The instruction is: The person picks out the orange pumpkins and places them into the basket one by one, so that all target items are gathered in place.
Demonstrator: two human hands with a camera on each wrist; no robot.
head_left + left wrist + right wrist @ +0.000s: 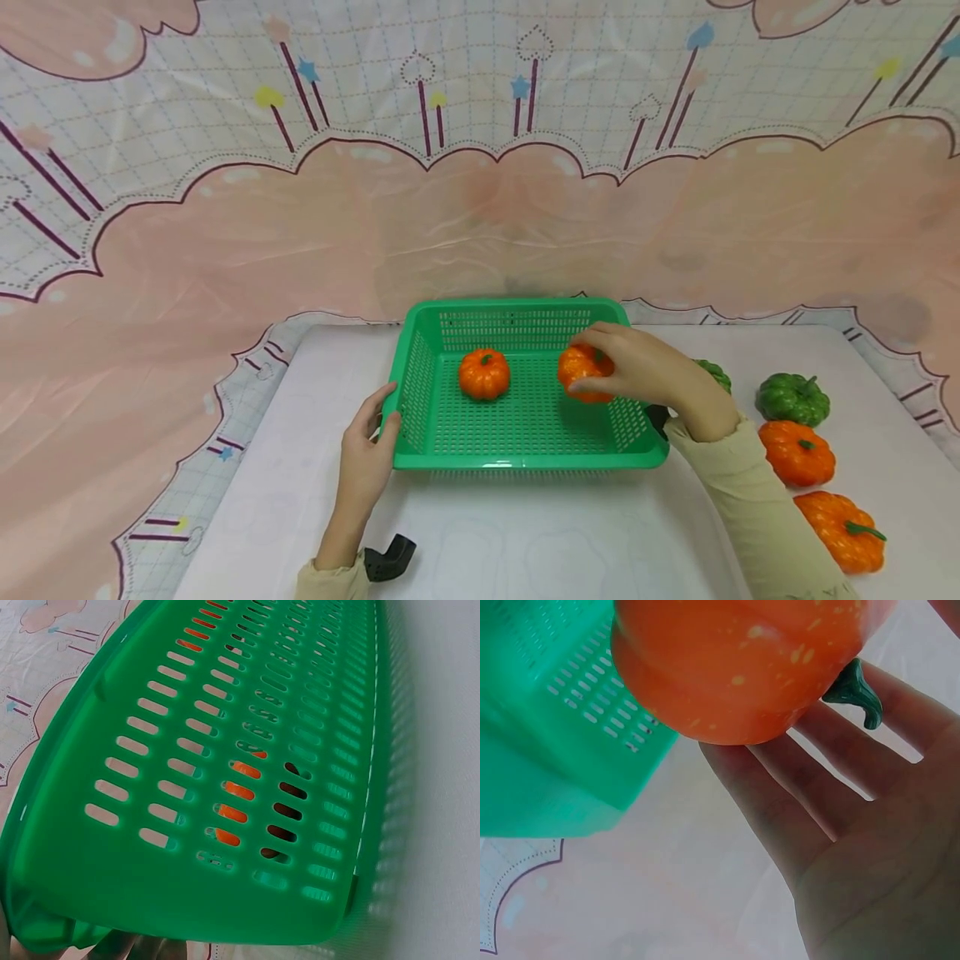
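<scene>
A small orange pumpkin (581,372) with a green stem is held between the thumb and fingers of my right hand (637,367), over the right part of a green plastic basket (528,461). In the right wrist view the pumpkin (735,667) rests against the fingers, stem towards the palm, with the basket (555,780) beside it. My left hand (369,454) grips the basket's left rim near the front corner. Another orange pumpkin (484,374) sits inside, left of centre. Through the slots of the basket wall (187,892), orange shows in the left wrist view.
Right of the basket, a green pumpkin (792,399) and two orange pumpkins (797,453) lie on the white table (525,533). Another green one (714,375) is partly hidden behind my right wrist. A patterned cloth (480,225) hangs behind the table.
</scene>
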